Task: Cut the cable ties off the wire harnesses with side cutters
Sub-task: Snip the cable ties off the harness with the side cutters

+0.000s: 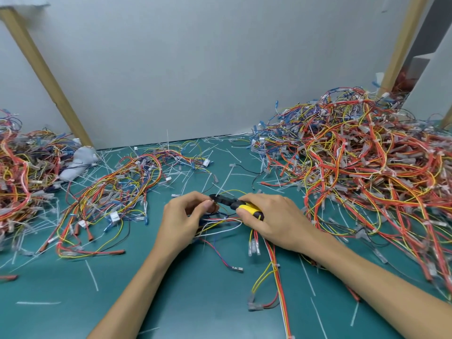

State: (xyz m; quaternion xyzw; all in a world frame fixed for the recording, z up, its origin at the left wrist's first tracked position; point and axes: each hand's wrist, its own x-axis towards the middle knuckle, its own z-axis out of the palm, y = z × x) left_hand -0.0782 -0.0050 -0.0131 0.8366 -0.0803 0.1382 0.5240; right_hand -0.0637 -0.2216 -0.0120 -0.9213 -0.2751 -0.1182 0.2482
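Observation:
My right hand (271, 220) grips the yellow-and-black handles of the side cutters (241, 206), whose dark jaws point left toward my left hand. My left hand (186, 216) pinches a wire harness (272, 255) of red, yellow, white and blue wires right at the cutter tips. The harness trails down and to the right across the green mat, with clear plastic terminals at its ends. Whether a cable tie sits between the jaws is hidden by my fingers.
A large heap of tied harnesses (362, 167) fills the right side of the green mat (195, 302). A smaller spread of harnesses (117, 192) lies centre-left, another pile (17, 172) at the far left. Cut white cable ties (227, 177) litter the mat. A grey wall (195, 69) stands behind.

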